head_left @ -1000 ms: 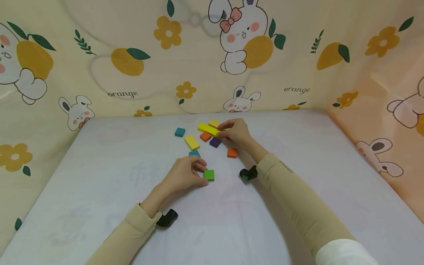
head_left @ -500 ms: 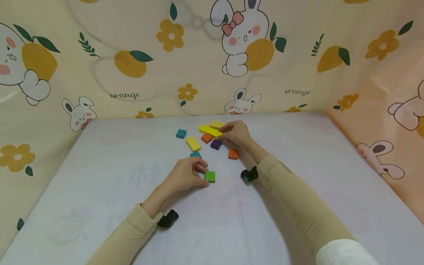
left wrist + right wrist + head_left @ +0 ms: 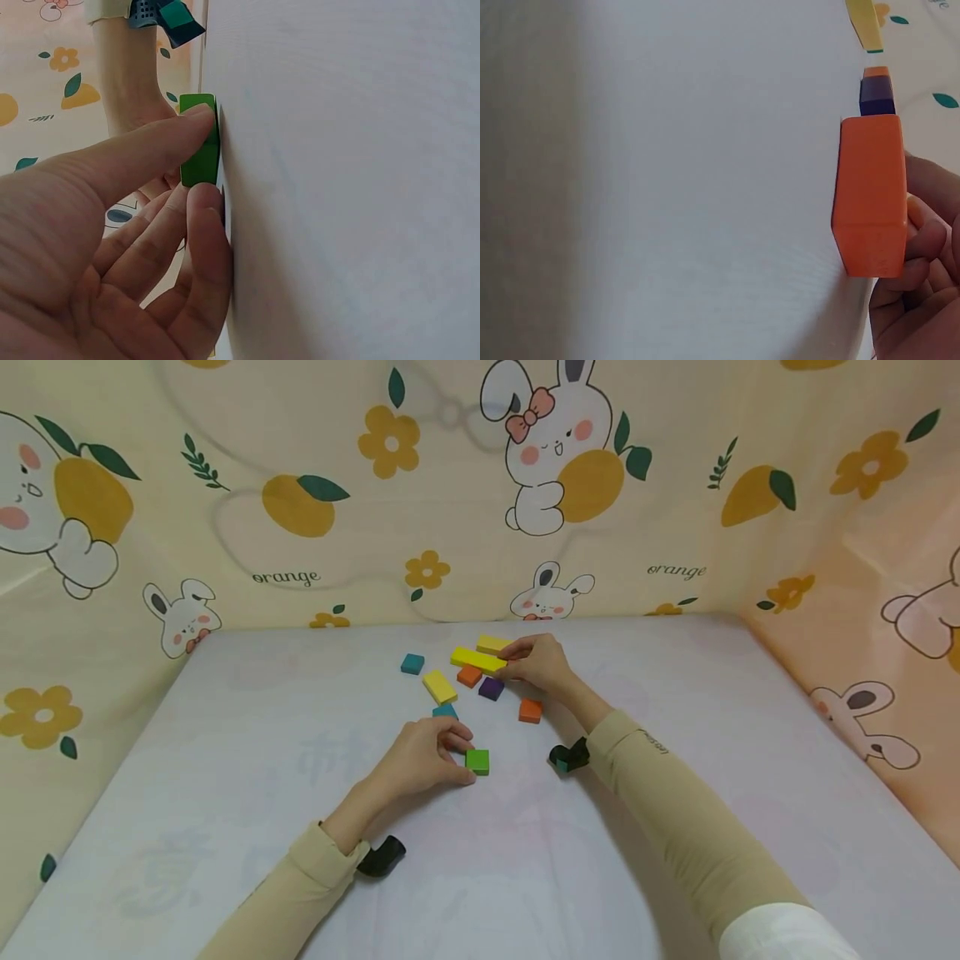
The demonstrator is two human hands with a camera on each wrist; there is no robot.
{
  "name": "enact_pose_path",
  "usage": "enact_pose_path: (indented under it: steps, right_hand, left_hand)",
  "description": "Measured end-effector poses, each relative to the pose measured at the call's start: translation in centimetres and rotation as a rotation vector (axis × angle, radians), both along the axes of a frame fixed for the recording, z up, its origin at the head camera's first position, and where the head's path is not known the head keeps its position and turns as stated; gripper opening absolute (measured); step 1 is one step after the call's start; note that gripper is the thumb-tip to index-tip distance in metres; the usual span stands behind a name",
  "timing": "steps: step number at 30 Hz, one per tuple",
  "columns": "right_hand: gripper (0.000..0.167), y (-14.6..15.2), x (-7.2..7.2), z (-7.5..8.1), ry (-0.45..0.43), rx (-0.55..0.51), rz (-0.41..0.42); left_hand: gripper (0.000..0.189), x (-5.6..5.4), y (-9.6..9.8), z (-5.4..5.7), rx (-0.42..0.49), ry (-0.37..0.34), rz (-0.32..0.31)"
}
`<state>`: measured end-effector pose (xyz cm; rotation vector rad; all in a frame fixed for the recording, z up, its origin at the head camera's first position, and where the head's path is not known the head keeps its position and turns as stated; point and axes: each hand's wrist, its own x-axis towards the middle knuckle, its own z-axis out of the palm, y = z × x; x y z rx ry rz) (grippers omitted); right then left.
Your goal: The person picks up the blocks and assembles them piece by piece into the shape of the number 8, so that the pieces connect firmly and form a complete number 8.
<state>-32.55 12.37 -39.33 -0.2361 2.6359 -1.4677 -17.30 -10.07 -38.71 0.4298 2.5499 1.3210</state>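
Cream backdrop cloth point(image 3: 457, 468), printed with rabbits and oranges, rises behind a white desk point(image 3: 525, 885). Two beige sleeves reach in over the desk, the right sleeve point(image 3: 690, 827) and the left sleeve point(image 3: 300, 877).

The right hand point(image 3: 542, 662) pinches the right end of the one long, bright yellow block point(image 3: 476, 660) at the back of the group; whether it is raised off the desk I cannot tell. The left hand point(image 3: 420, 752), nearer the person, pinches the green square block between thumb and fingers.

The blocks look like painted wood: probably light, stiff, hard to break and slightly slick. The bright yellow block should steer well from its end, though a hold at mid-length would balance better; the green square block suits a pinch on opposite edges.

Counting on down in size, there are two paler yellow blocks, a rear one point(image 3: 493, 645) and a front one point(image 3: 440, 687). Of squares I count two teal, a far teal block point(image 3: 412, 664) and a near teal block point(image 3: 446, 711), partly behind the left hand; two clearly visible orange, an inner orange block point(image 3: 470, 676) and an outer orange block point(image 3: 530, 711); one purple block point(image 3: 491, 689); and one green square block point(image 3: 477, 762).
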Motion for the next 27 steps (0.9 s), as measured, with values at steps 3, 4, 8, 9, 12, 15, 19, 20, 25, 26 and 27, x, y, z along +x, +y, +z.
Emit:
enact_pose_path:
  steps: [3,4,8,9,12,15,19,20,25,26,27]
  right_hand:
    - [0.031,0.0,0.0,0.1,0.016,0.025,0.017]
    - [0.031,0.0,0.0,0.2,0.027,0.032,0.023]
    - [0.031,-0.1,0.2,0.4,0.075,0.052,0.034]
    - [0.031,-0.1,0.2,0.4,0.084,0.054,0.033]
    - [0.031,-0.1,0.5,0.7,0.086,0.042,0.022]
    - [0.031,0.2,0.8,0.9,0.073,0.031,-0.005]
    - [0.033,1.1,1.4,1.2,0.074,-0.002,-0.032]
    - [0.034,1.4,1.6,1.4,0.077,-0.017,-0.031]
    - [0.034,3.0,3.4,2.4,0.077,-0.042,-0.008]
    - [0.033,3.4,4.0,2.6,0.076,-0.042,-0.005]
    - [0.033,3.7,4.6,2.9,0.073,-0.041,-0.004]
  left_hand:
    - [0.048,0.0,0.0,0.1,-0.002,0.0,0.0]
    - [0.048,0.0,0.0,0.1,-0.003,0.0,0.001]
    - [0.047,0.1,0.0,0.2,-0.001,-0.002,0.002]
    - [0.047,0.1,0.0,0.2,0.0,-0.004,0.002]
    - [0.047,0.2,0.0,0.1,-0.001,-0.005,0.001]
    - [0.047,0.2,0.1,0.0,-0.004,0.0,-0.002]
    - [0.047,0.2,0.2,0.0,-0.008,0.01,-0.011]
    - [0.047,0.2,0.2,0.0,-0.01,0.012,-0.012]
    - [0.046,0.4,0.2,0.4,-0.025,0.019,-0.002]
    - [0.046,0.4,0.2,0.4,-0.028,0.02,0.002]
    - [0.046,0.4,0.2,0.4,-0.032,0.022,0.006]
